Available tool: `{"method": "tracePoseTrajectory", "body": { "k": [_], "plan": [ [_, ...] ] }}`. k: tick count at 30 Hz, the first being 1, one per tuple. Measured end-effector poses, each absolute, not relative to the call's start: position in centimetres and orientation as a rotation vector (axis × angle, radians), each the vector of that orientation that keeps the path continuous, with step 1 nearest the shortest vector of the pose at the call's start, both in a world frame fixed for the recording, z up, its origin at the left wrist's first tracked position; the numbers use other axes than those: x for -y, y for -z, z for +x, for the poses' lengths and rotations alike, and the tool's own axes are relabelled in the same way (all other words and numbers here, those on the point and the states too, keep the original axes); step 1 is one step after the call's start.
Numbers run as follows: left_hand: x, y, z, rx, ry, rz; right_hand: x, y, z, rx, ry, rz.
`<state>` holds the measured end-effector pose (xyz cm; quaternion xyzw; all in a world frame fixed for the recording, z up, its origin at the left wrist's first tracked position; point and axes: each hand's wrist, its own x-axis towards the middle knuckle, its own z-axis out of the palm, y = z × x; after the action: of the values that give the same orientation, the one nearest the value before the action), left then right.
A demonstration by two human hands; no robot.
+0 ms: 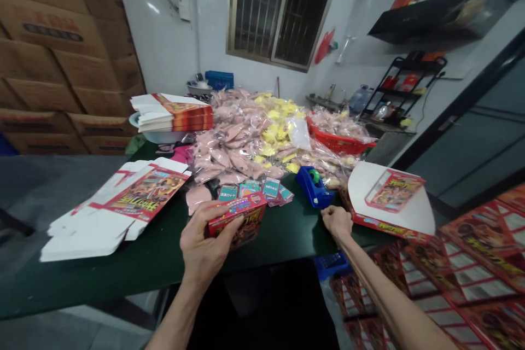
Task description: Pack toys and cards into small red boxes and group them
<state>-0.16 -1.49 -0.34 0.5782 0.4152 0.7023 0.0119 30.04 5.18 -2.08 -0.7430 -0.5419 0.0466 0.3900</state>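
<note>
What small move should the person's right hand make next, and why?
Probably it should pick up the blue tape dispenser. The dispenser sits just beyond the right hand, which appears empty, while the left hand already grips the red printed box.

Printed box [238, 220]: red, multicoloured artwork. Table [123, 268]: dark green. Tape dispenser [312, 188]: blue, at far edge. Beyond far edge: pink packets [229, 142], yellow packets [274, 131].
</note>
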Motion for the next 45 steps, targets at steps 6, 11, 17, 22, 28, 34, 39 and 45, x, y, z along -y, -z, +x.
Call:
{"method": "tracePoseTrajectory", "body": {
  "k": [6,11,17,22,28,34,39,45],
  "plan": [
    [1.8,0.3,-0.3,-1.11,-2.089,1.848,1.1,-2.2,21.2,1.515,-0.505,-1.506],
    [2.2,0.2,-0.3,-1.205,-2.027,1.787,4.1,-4.5,13.2,1.174,-1.266,-0.935],
    [2.5,0.1,0.0,-1.27,-1.993,1.735,3.9,-4.0,10.8,0.96,-1.385,-0.918],
    [2.3,-0.3,-0.8,-1.183,-1.93,1.961,3.9,-4.5,10.8,0.913,-1.394,-0.944],
    [2.0,-2.3,-2.3,-1.068,-1.672,2.362,3.6,-4.0,10.4,0.918,-1.373,-1.01],
    [2.2,-2.9,-2.0,-0.985,-1.703,2.259,3.8,-3.7,10.7,0.916,-1.374,-1.031],
    [1.5,-2.6,-1.3,-1.191,-1.822,2.13,3.7,-1.8,10.1,0.917,-1.41,-1.086],
    [0.6,-2.9,-1.7,-1.175,-1.834,2.217,5.8,3.1,10.9,0.959,-1.571,-1.157]
  ]
}}
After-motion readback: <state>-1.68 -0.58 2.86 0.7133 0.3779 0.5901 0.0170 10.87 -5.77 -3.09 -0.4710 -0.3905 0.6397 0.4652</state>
